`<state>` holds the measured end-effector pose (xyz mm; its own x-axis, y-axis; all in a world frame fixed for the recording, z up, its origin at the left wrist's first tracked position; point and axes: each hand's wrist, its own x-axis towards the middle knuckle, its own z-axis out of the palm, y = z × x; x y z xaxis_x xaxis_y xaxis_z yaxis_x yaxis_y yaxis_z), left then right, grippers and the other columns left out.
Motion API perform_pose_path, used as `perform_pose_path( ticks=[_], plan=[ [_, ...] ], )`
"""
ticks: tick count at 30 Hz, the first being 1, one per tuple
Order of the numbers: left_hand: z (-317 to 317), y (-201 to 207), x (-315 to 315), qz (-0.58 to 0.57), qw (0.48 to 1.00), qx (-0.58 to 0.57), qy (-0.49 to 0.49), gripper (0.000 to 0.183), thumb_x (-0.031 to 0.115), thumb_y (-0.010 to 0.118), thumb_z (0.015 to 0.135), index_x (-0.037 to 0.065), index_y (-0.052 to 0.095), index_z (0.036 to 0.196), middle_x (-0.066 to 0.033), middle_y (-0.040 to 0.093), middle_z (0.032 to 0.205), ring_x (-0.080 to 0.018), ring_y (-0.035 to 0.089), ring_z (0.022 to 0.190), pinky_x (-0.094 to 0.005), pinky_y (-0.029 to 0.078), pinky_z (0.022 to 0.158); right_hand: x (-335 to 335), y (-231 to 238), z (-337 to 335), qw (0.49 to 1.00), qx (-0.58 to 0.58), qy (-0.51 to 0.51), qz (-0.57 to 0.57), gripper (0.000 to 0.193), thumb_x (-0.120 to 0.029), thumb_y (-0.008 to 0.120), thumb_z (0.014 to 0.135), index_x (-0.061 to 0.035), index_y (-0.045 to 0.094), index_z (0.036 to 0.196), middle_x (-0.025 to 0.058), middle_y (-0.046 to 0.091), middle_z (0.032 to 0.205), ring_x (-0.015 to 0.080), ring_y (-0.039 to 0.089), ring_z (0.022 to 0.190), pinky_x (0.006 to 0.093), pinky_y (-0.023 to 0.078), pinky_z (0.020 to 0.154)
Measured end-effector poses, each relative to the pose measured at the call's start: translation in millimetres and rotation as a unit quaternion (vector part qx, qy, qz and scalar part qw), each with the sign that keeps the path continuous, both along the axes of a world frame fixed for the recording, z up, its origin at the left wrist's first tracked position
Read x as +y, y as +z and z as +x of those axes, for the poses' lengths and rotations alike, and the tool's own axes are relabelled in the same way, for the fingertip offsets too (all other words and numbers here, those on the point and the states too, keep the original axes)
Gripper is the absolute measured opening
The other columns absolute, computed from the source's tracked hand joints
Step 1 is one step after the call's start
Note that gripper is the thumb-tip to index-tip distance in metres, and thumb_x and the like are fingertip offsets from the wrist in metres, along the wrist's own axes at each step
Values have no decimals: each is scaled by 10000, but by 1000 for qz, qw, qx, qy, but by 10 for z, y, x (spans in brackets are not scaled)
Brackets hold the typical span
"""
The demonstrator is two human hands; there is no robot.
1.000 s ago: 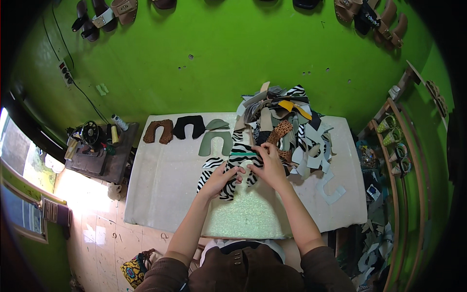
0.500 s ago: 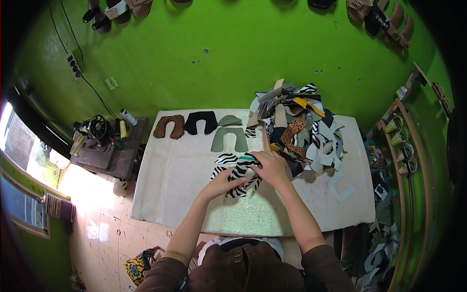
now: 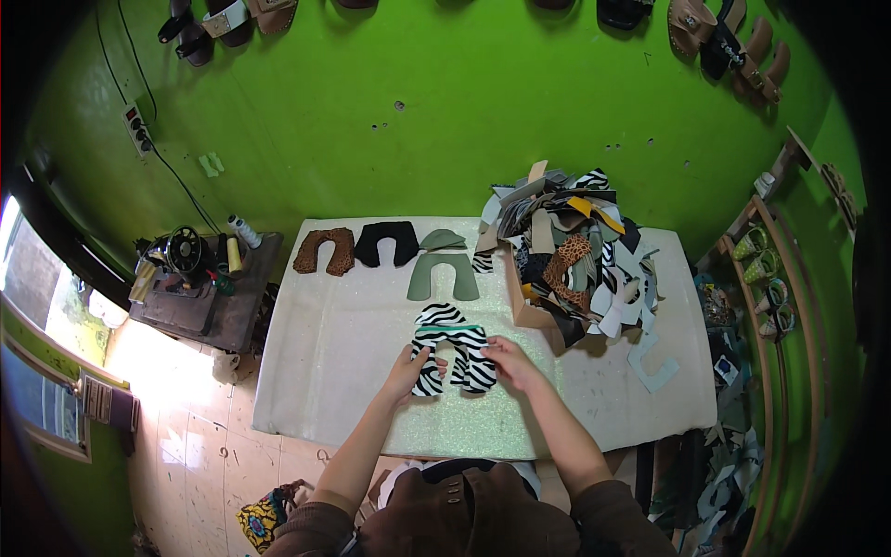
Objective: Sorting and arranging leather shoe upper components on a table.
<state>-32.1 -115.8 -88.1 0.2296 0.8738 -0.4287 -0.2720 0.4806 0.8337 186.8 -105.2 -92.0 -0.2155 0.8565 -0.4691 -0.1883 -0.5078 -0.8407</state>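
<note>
A zebra-striped U-shaped piece stands just above the table's near middle, its two legs pointing toward me. My left hand pinches its left leg, while my right hand grips the outer edge of its right leg. A teal strip crosses its upper part, and a rounded zebra-striped piece shows beyond that strip. Farther back lie a grey-green U-shaped piece with rounded grey-green pieces behind it, a black U-shaped piece and a brown spotted one.
An overfull cardboard box of mixed scraps occupies the table's back right. Nearby lies a pale blue-grey U-shaped scrap. A sewing machine stands on a dark side table at left; a wooden rack with shoes borders the right.
The zebra-striped piece has turned flat and upright, its U shape now showing. My hands have moved apart to its two sides, the right one shifting down toward me.
</note>
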Motion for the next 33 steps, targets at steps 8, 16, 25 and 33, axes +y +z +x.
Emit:
perform_pose_path(
  ticks=[8, 16, 25, 33],
  plan=[
    [-182, -543, 63, 98, 916, 385, 50, 287, 245, 543, 834, -31, 573, 906, -188, 607, 780, -286, 597, 731, -356, 443, 636, -74, -729, -345, 984, -132, -102, 59, 220, -25, 569, 802, 12, 557, 1018, 49, 593, 825, 111, 553, 722, 227, 442, 638],
    [-223, -653, 153, 199, 829, 520, 47, 295, 236, 574, 801, -34, 585, 918, -233, 585, 858, -368, 573, 783, -417, 455, 690, -23, -634, -524, 926, -324, -114, 158, 265, -70, 617, 750, -18, 565, 1004, 31, 562, 684, 117, 529, 597, 258, 436, 563],
    [-150, -573, 152, 204, 787, 581, 32, 353, 270, 587, 799, -10, 557, 1011, -187, 554, 931, -333, 554, 846, -401, 453, 718, -69, -567, -530, 885, -395, -102, 223, 248, -86, 605, 754, -34, 550, 990, 99, 558, 781, 211, 548, 715, 305, 453, 657],
    [1, -483, 47, 209, 679, 703, -19, 533, 359, 634, 741, 10, 496, 1120, -138, 499, 1042, -288, 504, 930, -385, 422, 758, -176, -481, -510, 775, -552, 31, 306, 265, -126, 596, 747, -29, 569, 992, 127, 503, 1013, 294, 480, 963, 367, 419, 830]
  ],
)
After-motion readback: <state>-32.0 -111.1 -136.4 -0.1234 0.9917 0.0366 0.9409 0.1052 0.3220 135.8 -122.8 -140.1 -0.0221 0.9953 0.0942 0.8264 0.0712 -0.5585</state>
